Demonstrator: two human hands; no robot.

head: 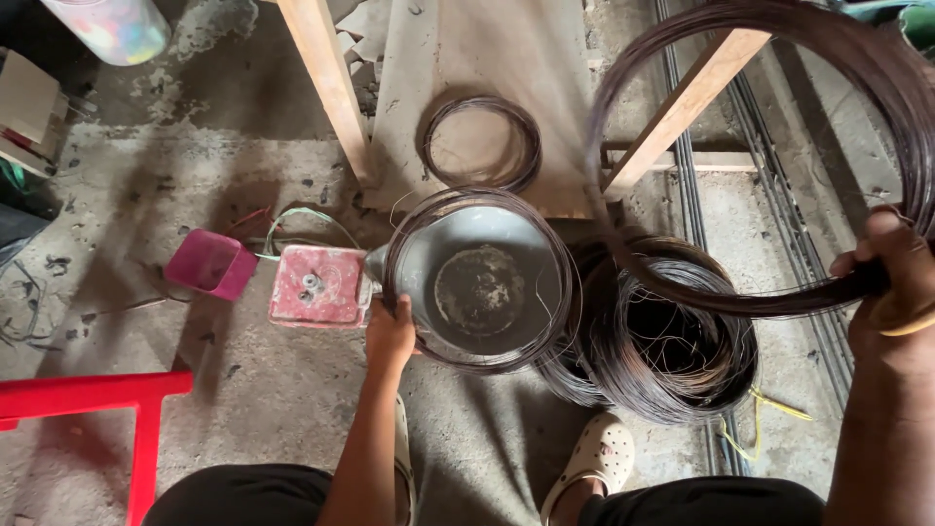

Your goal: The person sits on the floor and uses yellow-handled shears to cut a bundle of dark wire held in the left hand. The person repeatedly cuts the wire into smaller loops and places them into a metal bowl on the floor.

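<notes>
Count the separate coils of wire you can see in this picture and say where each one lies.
4: a small coil on the wooden board, one round the scale pan by the left hand, a thick bundle on the floor, and a large coil in the right hand. The bundle may hide more.

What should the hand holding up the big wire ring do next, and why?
Probably lower the big wire coil a little toward the metal pan. The right hand holds it raised, while the left hand steadies the pan's rim, where a thin coil already sits.

Stained concrete floor [243,175], wooden posts [326,88], red stool [107,394].
</notes>
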